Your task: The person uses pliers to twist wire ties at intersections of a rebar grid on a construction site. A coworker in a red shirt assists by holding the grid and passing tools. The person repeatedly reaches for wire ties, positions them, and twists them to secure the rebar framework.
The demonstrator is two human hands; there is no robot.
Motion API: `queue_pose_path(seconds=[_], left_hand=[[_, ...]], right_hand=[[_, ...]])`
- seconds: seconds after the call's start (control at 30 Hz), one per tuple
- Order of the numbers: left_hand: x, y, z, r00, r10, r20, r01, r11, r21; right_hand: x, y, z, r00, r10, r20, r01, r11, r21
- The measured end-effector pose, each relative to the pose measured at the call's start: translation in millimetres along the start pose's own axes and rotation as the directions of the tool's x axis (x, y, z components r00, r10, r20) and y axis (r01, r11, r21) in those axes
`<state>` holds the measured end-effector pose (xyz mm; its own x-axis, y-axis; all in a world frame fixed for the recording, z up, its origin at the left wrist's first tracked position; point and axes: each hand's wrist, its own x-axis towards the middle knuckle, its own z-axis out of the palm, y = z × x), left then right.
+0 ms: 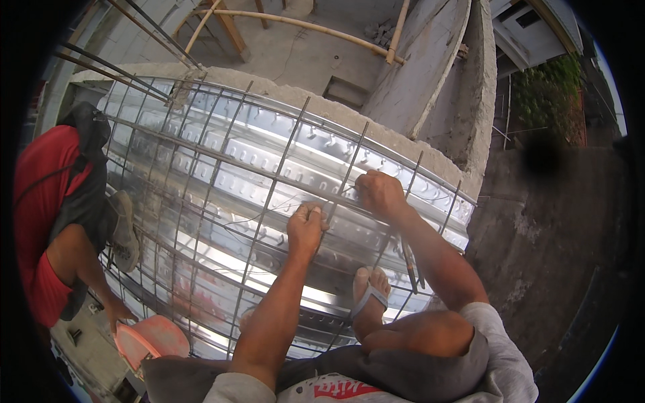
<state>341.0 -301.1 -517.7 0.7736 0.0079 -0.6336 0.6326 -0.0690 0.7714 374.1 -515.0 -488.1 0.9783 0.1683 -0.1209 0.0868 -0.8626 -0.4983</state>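
Note:
A grid of steel rebar (274,180) lies over shiny ribbed metal decking (228,250). My left hand (308,225) is closed in a pinch beside one crossing bar; a loose thin wire (259,216) trails left from its fingers. To its upper right, my right hand (379,193) has its fingers curled at a bar near a crossing. What those fingers grip is hidden. Below my right forearm, a tool with two dark-tipped handles (411,265), like pincers, stands among the bars; its upper end is hidden. My sandalled foot (371,295) rests on the decking.
At the left a person in red (50,174) crouches on the grid, a hand on an orange bucket (160,336). Rough concrete wall edges (396,142) bound the decking beyond. Bamboo poles (316,28) cross the lower room there. At the right is a drop to lower ground (517,221).

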Motion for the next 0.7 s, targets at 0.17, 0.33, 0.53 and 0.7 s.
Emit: queue_pose_path(seconds=[0.17, 0.33, 0.53, 0.7], left_hand=[[3.6, 13.2, -1.5, 0.974, -0.222, 0.031, 0.224, 0.953, -0.202], [-7.9, 20.4, 5.1, 0.933, -0.332, 0.137, 0.359, 0.878, -0.317], [-10.0, 17.3, 13.5, 0.875, -0.453, 0.172, 0.477, 0.742, -0.471], [-5.2, 19.6, 16.4, 0.864, -0.461, 0.203, 0.497, 0.712, -0.497]], right_hand=[[0.1, -16.9, -7.8, 0.975, 0.186, 0.120, -0.169, 0.976, -0.136], [-5.2, -32.0, -20.1, 0.949, 0.289, 0.129, -0.295, 0.955, 0.031], [-27.9, -42.9, -7.6, 0.971, 0.187, 0.152, -0.216, 0.954, 0.206], [-64.1, -57.8, 17.3, 0.992, 0.127, 0.025, -0.129, 0.938, 0.322]])
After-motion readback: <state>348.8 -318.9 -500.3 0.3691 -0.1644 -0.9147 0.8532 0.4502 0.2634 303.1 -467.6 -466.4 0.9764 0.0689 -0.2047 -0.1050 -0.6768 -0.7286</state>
